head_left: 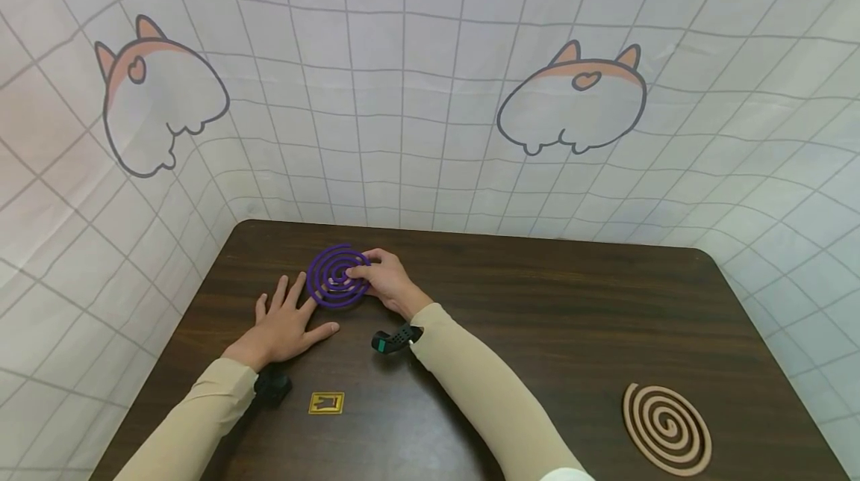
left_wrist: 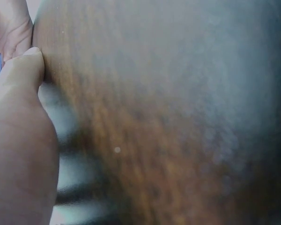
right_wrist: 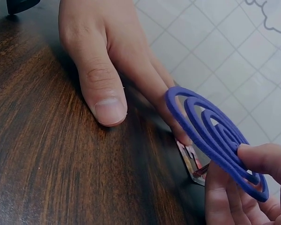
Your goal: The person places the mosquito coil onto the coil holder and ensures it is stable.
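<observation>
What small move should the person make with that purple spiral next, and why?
Probably lower the purple spiral toward the table: the right hand pinches it tilted, off the surface, over a small card-like piece, while the left hand reaches to that piece, perhaps steadying it.

On the table [head_left: 537, 302], a card [head_left: 326, 402] lies before the spiral [right_wrist: 214, 157], left of a coil [head_left: 667, 427].

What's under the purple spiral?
A flat card, one corner visible in the right wrist view, a left hand finger at its edge. The spiral and right hand cover the rest; full print not visible.
</observation>
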Demonstrator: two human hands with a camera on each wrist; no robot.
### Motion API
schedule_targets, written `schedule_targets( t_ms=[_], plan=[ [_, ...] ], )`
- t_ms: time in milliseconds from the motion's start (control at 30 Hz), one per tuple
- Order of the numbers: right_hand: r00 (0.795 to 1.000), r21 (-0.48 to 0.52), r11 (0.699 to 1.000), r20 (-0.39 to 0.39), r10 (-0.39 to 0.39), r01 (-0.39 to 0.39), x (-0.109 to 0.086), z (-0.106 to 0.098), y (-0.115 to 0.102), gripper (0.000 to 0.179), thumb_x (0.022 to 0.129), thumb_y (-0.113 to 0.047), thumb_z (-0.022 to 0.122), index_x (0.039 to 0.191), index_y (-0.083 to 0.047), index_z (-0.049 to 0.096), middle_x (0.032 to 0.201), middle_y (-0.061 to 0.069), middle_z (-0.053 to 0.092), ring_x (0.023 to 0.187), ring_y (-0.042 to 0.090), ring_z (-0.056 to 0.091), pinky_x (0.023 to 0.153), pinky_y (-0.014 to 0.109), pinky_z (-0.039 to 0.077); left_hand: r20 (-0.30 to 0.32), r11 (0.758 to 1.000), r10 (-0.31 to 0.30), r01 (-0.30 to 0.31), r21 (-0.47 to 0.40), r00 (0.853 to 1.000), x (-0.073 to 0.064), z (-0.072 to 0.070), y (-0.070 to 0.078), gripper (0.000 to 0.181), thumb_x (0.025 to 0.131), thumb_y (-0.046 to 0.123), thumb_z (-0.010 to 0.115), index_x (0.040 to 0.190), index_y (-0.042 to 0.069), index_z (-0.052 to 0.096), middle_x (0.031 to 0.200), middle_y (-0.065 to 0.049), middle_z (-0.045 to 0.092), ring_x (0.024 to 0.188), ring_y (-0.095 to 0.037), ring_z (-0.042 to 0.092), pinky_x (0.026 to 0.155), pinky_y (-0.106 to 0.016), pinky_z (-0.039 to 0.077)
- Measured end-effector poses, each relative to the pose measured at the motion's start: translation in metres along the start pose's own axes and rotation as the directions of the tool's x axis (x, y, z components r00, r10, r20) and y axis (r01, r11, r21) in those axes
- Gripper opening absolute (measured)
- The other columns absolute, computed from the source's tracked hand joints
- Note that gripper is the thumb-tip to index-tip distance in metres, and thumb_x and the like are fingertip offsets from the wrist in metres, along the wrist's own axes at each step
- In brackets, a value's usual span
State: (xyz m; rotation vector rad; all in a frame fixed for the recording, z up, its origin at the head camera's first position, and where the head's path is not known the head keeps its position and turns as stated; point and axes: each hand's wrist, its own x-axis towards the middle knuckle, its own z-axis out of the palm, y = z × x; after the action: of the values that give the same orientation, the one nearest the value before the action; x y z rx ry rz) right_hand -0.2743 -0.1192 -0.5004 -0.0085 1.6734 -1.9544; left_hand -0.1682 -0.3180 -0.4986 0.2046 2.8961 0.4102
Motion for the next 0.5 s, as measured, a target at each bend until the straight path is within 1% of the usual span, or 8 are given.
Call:
schedule_targets(
  t_ms=[233,500],
  plan=[
    [1.000,0.004,1.000,-0.001,0.003,-0.003,0.0008,-0.0008,0.0004,0.037,0.091,-0.003,0.075,0.125,-0.003,0.059,0.101,0.006,0.070,0.078,0.010,0.071,0.070,0.022,0.060,0.009,1.000,-0.005,0.005,-0.005,1.000,-0.0001,0.0030,-0.0026,0.090,0.098,0.071,0.050,0.165,0.013,0.030,0.173,-0.028,0.007,0.157,-0.058,0.001,0.114,-0.085,0.007],
    [1.000,-0.002,1.000,-0.002,-0.001,0.001,0.0021,-0.0018,0.0014,0.039,0.092,-0.003,0.074,0.127,-0.003,0.058,0.102,0.007,0.070,0.077,0.010,0.071,0.068,0.021,0.059,-0.004,1.000,-0.009,0.009,-0.007,1.000,0.0017,0.0046,-0.0038,0.091,0.098,0.072,0.050,0.165,0.015,0.029,0.173,-0.027,0.007,0.158,-0.058,0.001,0.114,-0.084,0.007]
  ],
)
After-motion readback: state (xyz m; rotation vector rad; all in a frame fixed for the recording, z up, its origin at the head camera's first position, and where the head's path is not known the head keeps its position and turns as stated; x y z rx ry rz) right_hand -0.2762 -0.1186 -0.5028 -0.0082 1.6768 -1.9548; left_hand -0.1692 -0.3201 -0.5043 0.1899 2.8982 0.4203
